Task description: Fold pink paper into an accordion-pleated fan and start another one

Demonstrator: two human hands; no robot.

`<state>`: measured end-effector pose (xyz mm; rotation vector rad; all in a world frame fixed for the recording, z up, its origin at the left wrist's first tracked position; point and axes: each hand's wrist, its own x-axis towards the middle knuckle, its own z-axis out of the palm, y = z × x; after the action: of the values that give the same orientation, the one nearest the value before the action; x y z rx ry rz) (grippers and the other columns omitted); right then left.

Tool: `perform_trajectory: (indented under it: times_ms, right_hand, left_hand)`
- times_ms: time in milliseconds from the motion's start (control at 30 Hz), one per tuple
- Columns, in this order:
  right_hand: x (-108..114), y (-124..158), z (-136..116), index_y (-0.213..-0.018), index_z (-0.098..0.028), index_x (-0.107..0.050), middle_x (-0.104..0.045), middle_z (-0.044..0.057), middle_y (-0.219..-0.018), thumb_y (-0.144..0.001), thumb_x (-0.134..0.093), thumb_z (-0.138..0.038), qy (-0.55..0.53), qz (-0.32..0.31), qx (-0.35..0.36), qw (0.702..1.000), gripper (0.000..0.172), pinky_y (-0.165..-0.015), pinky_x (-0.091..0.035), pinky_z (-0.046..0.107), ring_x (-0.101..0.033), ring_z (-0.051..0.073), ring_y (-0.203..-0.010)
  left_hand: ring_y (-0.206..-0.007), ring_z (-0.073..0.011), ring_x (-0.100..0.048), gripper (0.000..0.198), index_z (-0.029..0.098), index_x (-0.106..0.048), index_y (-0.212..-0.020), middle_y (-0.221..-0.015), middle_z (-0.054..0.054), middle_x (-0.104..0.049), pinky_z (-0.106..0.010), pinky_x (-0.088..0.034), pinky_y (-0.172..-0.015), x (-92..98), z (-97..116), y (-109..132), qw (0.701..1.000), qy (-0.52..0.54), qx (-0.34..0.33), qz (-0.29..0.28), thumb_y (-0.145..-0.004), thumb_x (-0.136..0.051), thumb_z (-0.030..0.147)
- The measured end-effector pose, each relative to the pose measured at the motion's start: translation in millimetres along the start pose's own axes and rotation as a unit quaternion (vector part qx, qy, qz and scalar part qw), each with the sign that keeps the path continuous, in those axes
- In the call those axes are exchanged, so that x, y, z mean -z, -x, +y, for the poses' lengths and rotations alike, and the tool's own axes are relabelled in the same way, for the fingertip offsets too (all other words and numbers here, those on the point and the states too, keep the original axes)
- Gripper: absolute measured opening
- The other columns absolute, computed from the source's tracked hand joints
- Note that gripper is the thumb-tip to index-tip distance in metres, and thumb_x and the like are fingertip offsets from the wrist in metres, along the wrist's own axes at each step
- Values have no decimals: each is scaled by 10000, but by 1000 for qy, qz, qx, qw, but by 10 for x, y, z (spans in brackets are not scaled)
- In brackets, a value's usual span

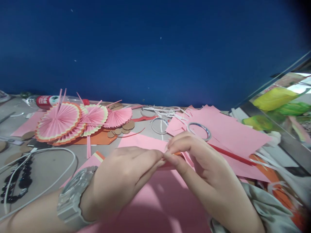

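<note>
Both hands meet over a large pink paper sheet [155, 200] in the middle foreground. My left hand [126, 174], with a watch [73, 194] on its wrist, is closed on a small folded pink paper [167, 166]. My right hand [201, 168] pinches the same folded paper between thumb and fingers, where a bit of orange edge shows. Most of that folded piece is hidden behind the fingers. Pleated pink paper fans [59, 121] with orange and cream rims lie to the left, beyond my left hand.
Rolls of tape [199, 129] lie among loose pink sheets [223, 126] at the right. A plastic bottle [46, 101] rests behind the fans. Cardboard discs [122, 127], a black bead string [24, 178] and a white cable [73, 157] lie leftward. A blue partition [145, 48] stands behind.
</note>
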<state>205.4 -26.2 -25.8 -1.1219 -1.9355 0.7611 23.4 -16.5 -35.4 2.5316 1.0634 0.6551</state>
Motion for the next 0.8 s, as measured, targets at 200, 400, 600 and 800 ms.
perform_trajectory:
  times_ms: [200, 400, 600, 800]
  right_hand:
    - [40, -16, -2, -856, -236, -561, -597, -24, -833, -865, -527, -135, 14, -10, -10, 1000, 107, -726, -444, 221, -560, 110, -813]
    - [91, -23, -19, -837, -238, -565, -583, -30, -815, -868, -530, -158, 13, 42, 19, 999, 92, -706, -462, 216, -566, 102, -756]
    - [157, -20, -61, -826, -243, -583, -601, -28, -798, -837, -574, -178, 53, 69, 50, 995, 67, -680, -468, 205, -569, 115, -790]
    - [116, 5, -72, -834, -243, -587, -604, -36, -800, -829, -582, -169, 71, 87, 57, 992, 73, -691, -462, 179, -563, 99, -800]
  left_hand:
    - [-761, -130, -641, 225, 220, -586, -976, -906, 26, -701, -235, -433, -674, 18, -14, -10, 1000, 12, 14, -16, -950, -365, 252]
    - [-771, -97, -642, 186, 271, -572, -1012, -926, 81, -696, -197, -429, -660, 59, 13, -22, 996, 71, 49, -29, -942, -402, 293]
    - [-720, -89, -638, 160, 239, -576, -955, -876, 81, -697, -196, -429, -639, 41, -7, -5, 998, 53, 18, 23, -933, -419, 260]
    - [-699, -123, -641, 162, 196, -563, -977, -856, 29, -708, -228, -424, -607, 5, -63, 22, 998, -16, -31, 56, -921, -411, 187]
